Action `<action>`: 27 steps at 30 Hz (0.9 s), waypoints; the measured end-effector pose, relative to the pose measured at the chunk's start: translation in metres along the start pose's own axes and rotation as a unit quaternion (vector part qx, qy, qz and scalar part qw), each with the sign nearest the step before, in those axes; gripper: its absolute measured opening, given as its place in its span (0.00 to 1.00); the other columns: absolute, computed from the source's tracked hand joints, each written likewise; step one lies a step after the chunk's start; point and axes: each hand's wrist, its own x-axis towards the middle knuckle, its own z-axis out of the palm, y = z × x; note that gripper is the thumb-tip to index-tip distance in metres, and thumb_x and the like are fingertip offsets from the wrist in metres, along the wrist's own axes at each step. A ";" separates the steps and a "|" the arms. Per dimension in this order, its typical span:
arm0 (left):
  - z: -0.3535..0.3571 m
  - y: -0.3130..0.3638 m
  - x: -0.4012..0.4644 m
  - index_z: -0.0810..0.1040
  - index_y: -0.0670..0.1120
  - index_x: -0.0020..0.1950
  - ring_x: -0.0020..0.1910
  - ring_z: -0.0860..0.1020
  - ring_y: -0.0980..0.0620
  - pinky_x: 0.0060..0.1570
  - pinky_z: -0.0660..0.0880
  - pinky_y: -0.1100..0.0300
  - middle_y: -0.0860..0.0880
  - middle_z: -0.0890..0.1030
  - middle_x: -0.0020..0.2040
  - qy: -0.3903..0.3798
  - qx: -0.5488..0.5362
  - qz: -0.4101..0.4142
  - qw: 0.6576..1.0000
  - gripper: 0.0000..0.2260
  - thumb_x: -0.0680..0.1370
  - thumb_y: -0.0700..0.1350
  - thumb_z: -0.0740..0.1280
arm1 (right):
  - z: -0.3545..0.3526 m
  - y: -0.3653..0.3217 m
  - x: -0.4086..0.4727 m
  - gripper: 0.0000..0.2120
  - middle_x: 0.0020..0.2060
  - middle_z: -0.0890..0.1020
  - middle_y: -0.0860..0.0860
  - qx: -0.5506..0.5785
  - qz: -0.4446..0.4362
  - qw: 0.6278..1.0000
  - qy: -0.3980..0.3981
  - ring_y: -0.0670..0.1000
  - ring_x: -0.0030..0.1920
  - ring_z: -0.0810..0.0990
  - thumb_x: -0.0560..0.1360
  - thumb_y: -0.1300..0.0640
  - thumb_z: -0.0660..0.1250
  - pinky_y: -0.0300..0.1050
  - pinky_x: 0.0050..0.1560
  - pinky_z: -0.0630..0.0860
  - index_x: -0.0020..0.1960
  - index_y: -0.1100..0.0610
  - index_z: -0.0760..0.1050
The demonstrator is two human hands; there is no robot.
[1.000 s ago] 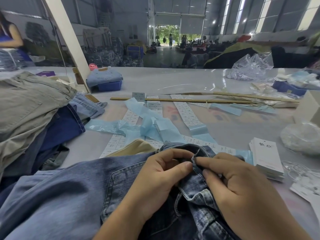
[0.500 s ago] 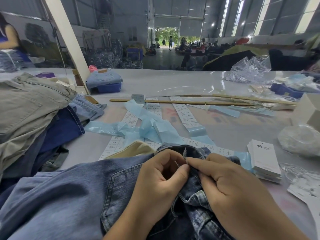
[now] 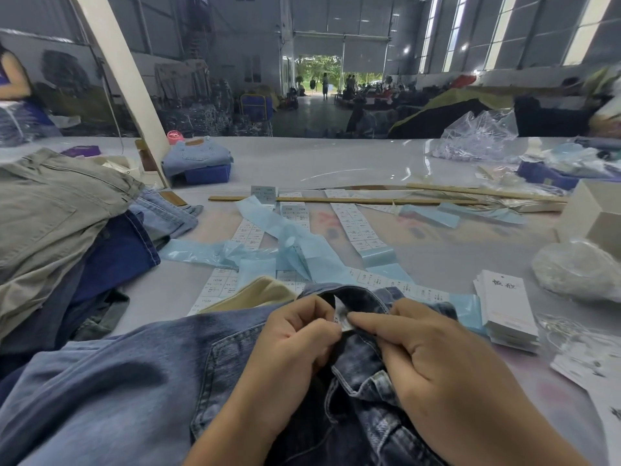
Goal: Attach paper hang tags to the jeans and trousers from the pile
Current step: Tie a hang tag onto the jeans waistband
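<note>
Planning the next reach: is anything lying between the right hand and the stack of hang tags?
Nothing visible blocks it. The stack of hang tags lies on the table just right of the right hand, with only bare table and a strip of blue paper between. That hand is busy, pinching a small label at the jeans waistband.

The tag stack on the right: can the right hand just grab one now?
Probably yes, but not right away. The tag stack lies uncovered beside the right hand, with nothing between them. That hand is busy pinching the small label at the jeans waistband, so it must let go first.
</note>
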 end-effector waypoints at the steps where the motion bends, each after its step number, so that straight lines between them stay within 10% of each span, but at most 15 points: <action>1: -0.001 0.000 0.000 0.72 0.49 0.30 0.25 0.63 0.55 0.25 0.61 0.66 0.50 0.67 0.25 -0.004 0.001 -0.010 1.000 0.07 0.61 0.50 0.68 | 0.001 0.001 -0.001 0.19 0.48 0.69 0.38 0.002 -0.001 1.000 -0.002 0.41 0.47 0.72 0.79 0.47 0.54 0.39 0.45 0.72 0.63 0.24 0.60; 15: -0.006 -0.003 0.005 0.77 0.48 0.32 0.23 0.62 0.54 0.22 0.60 0.66 0.49 0.68 0.24 -0.024 -0.038 -0.061 0.997 0.11 0.64 0.55 0.69 | -0.004 -0.005 -0.001 0.27 0.50 0.64 0.38 -0.015 0.000 0.999 -0.038 0.44 0.46 0.70 0.79 0.50 0.53 0.40 0.44 0.71 0.55 0.17 0.45; 27: -0.008 -0.003 0.005 0.70 0.47 0.28 0.23 0.60 0.53 0.25 0.57 0.62 0.47 0.65 0.22 -0.042 -0.046 -0.052 0.997 0.08 0.59 0.47 0.67 | -0.004 -0.004 -0.003 0.23 0.50 0.64 0.34 -0.012 -0.008 0.999 -0.038 0.41 0.50 0.68 0.80 0.51 0.53 0.37 0.45 0.69 0.60 0.20 0.59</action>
